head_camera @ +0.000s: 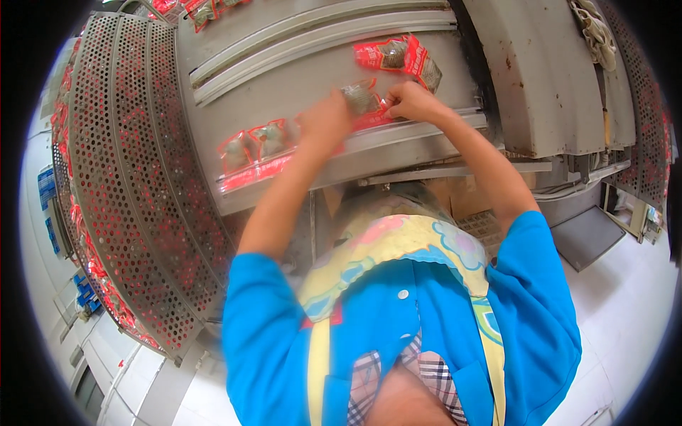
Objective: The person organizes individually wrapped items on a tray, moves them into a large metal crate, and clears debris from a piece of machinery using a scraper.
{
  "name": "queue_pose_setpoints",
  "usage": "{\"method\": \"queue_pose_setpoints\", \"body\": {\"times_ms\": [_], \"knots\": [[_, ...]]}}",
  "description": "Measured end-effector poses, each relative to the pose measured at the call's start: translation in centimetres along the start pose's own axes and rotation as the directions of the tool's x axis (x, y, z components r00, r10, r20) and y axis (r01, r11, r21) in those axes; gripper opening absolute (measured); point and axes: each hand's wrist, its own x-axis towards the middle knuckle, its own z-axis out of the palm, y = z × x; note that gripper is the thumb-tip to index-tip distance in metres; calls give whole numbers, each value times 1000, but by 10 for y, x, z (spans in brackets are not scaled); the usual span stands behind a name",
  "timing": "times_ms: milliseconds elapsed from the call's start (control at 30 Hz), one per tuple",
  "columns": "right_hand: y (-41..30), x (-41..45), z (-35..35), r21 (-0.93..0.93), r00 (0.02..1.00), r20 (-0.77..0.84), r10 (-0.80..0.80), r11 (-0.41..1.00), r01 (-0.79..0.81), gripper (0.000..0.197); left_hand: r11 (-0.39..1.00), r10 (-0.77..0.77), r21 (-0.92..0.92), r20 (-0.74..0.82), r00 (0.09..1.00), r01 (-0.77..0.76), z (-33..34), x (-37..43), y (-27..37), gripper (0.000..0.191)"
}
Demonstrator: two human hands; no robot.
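Note:
A metal bed with raised bars (330,58), like that of a vacuum packing machine, lies before me. My left hand (327,121), blurred, is over the front bar. It covers part of the row of packets there, so its grip is hard to make out. My right hand (413,102) has its fingertips pinched at the red end of a clear-and-red plastic packet (362,98) with dark greenish food inside. Left of my hands, two similar packets (269,139) lie side by side with their red ends on the front bar. Behind my right hand are a couple more packets (394,54), one overlapping another.
Perforated metal crates (133,160) full of red packets stand close on the left. A grey metal housing (538,74) rises at the right, with a pale glove or cloth (594,34) on it. More packets (202,15) lie at the bed's far left.

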Motion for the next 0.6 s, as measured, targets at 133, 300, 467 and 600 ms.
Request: {"method": "queue_pose_setpoints", "body": {"times_ms": [133, 300, 467, 600], "knots": [[10, 3, -7, 139, 981, 145, 129, 979, -150, 17, 993, 37, -113, 41, 998, -32, -12, -4, 1, 49], [15, 4, -3, 275, 979, 111, 168, 942, -193, 21, 985, 34, -168, 8, 999, -33, -14, -2, -3, 43], [11, 1, 2, 67, 995, 19, 101, 993, -102, 29, 992, 23, 124, -31, 999, -19, -1, -4, 5, 38], [-6, -8, -1, -17, 991, 40, 131, 991, -130, 27, 988, 60, -137, -50, 997, -66, 1, -7, -4, 42]]}}
